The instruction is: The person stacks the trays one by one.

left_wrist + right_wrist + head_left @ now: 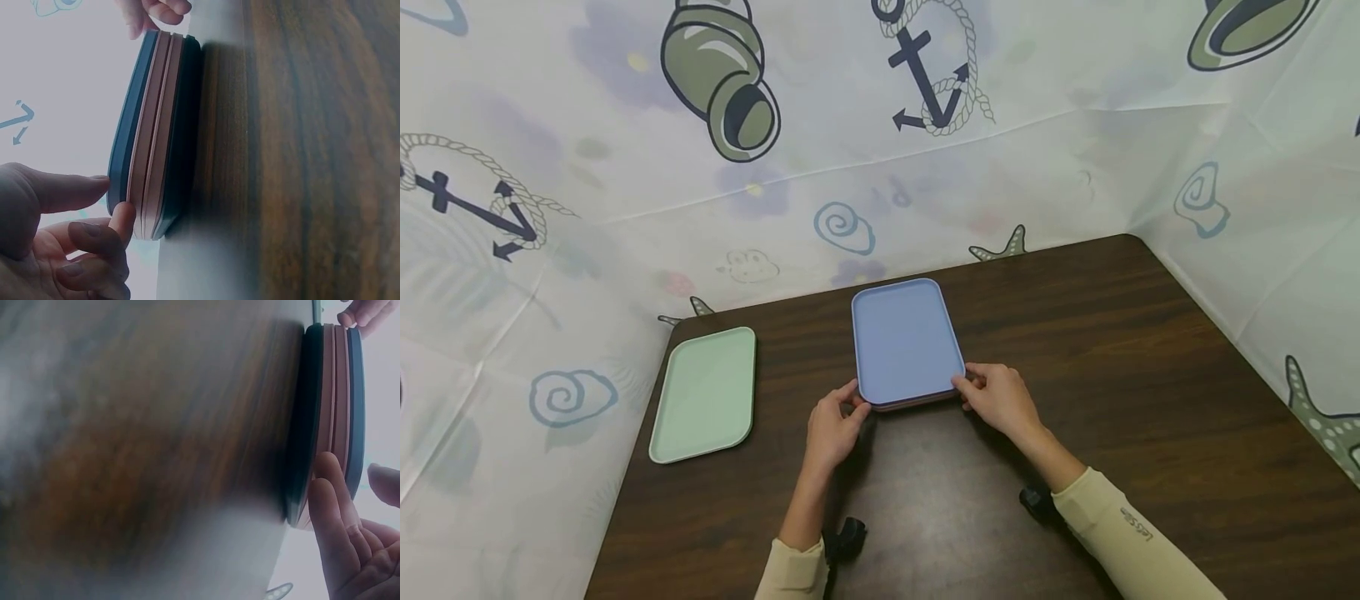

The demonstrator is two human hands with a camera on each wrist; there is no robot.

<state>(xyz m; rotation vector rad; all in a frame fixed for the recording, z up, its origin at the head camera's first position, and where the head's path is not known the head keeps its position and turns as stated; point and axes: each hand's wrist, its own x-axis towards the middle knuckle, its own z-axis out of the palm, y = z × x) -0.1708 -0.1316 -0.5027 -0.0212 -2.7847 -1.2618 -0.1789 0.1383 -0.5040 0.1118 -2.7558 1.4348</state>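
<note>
Pinching a near corner of the blue tray [906, 340], the left hand [832, 429] has its thumb on the rim and a fingertip against the side. The right hand [1003, 400] is at the other near corner, fairly straight fingers touching the side of the pink trays [340, 394]; in the right wrist view its thumb stands just apart from the blue tray, so the grip there is loose. The blue tray tops a stack at the far edge of the table [1075, 350], with the pink trays beneath and a dark tray [183, 125] lowest. A green tray [703, 396] lies flat by the table's left edge.

The table is dark brown with wood grain, and light shines off its near part. Creased white cloth [1060, 179] rises behind and at both sides, printed with anchors [921, 79], shells [722, 75] and starfish [1330, 429].

The only writing is dark lettering [1137, 524] on the right sleeve [1150, 558]; small and slanted, it seems to read "Let's Slim". A black device [848, 540] sits by the left cuff [797, 567].
</note>
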